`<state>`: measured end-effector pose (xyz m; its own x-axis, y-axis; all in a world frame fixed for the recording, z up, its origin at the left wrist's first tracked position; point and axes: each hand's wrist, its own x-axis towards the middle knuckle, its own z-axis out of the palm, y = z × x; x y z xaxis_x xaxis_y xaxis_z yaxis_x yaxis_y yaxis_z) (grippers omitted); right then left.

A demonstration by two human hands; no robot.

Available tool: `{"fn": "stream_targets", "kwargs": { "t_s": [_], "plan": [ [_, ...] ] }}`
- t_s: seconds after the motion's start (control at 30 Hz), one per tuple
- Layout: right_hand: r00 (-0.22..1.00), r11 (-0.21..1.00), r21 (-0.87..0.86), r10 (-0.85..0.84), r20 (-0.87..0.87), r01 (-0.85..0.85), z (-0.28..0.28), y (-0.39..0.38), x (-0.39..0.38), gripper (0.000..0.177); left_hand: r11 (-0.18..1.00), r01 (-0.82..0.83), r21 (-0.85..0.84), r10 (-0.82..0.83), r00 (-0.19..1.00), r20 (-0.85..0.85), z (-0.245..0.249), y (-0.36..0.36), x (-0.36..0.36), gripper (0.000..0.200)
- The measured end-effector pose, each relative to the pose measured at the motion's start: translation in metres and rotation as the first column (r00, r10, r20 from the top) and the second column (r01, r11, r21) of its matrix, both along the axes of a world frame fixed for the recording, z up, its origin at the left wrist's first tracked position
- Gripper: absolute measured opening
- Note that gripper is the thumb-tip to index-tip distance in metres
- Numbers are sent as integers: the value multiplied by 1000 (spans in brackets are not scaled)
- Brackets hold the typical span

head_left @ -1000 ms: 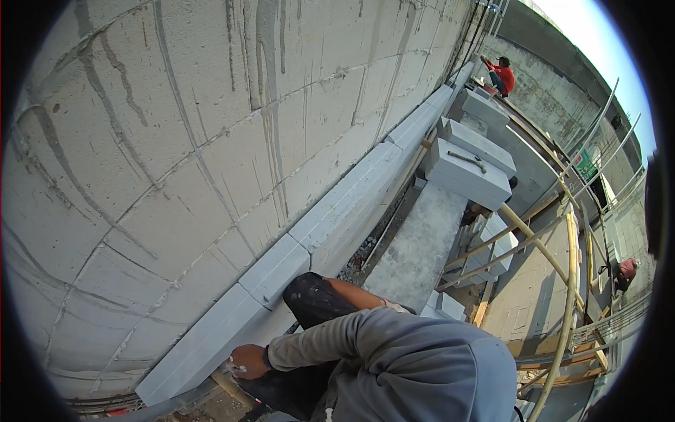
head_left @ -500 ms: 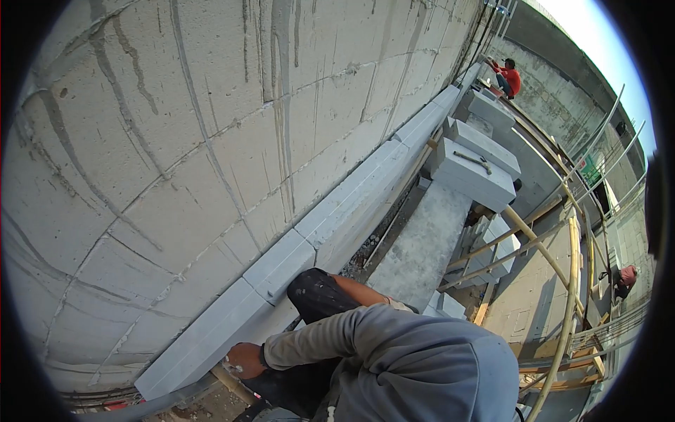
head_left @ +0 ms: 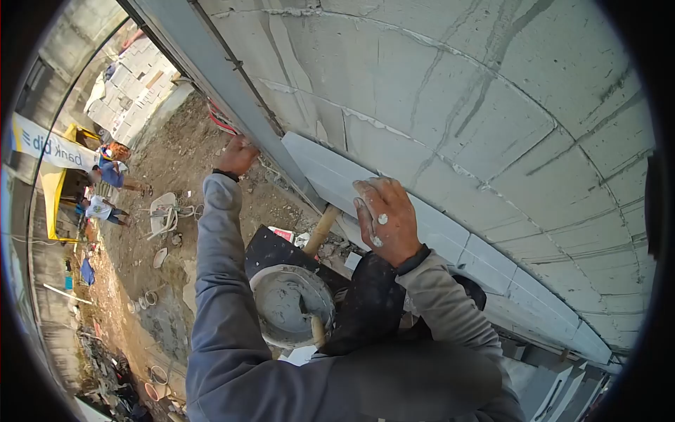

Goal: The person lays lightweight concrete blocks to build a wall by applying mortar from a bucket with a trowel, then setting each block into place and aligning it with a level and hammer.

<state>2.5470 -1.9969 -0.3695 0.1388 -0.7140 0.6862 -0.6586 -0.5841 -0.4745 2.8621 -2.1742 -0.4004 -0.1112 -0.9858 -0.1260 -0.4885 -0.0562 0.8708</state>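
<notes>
My right hand [head_left: 387,219], spotted with white mortar, lies over the top edge of a pale lightweight concrete block [head_left: 330,172]; its fingers are stretched and bent slightly, gripping nothing. At the left, my left hand [head_left: 238,156] is curled beside a grey steel column [head_left: 246,105]; whatever its fingers hold is hidden. The block is one of a row of blocks [head_left: 485,266] along the rough wall [head_left: 450,98]. Below, between my arms, a round bucket [head_left: 271,271] contains grey wet mortar [head_left: 285,302], with a wooden-handled tool [head_left: 318,330] resting in it.
A bamboo pole [head_left: 323,228] sticks out under the blocks near my knee. Lower down on the dirt ground stand a wheelbarrow [head_left: 163,214] and several people near a yellow-framed tent [head_left: 50,197]. Stacked blocks [head_left: 133,88] lie at the upper left.
My view has swung to the other end of the block row. Both hands now show, the right one over a block; the bucket of mortar has come into view.
</notes>
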Motion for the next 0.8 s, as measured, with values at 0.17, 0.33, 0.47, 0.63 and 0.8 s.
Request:
{"fn": "stream_targets", "kwargs": {
  "t_s": [0.17,0.33,0.47,0.63,0.8],
  "plan": [
    [955,925,337,-79,-285,177,-21,-18,0,21,954,125,-271,-97,988,116,-15,-9,12,30],
    [939,931,306,-91,-331,198,-18,-24,2,13,953,116,-279,-95,992,88,9,9,-7,30],
    [938,939,283,-96,-333,197,-16,-26,3,11,952,15,-306,15,995,96,14,18,-12,28],
    [944,936,290,-104,-312,199,-15,-27,4,10,979,136,-149,-133,991,27,13,6,-6,28],
    [943,931,301,-110,-313,209,-18,-25,6,11,990,53,-129,-49,998,34,9,10,-7,27]
  ]
}}
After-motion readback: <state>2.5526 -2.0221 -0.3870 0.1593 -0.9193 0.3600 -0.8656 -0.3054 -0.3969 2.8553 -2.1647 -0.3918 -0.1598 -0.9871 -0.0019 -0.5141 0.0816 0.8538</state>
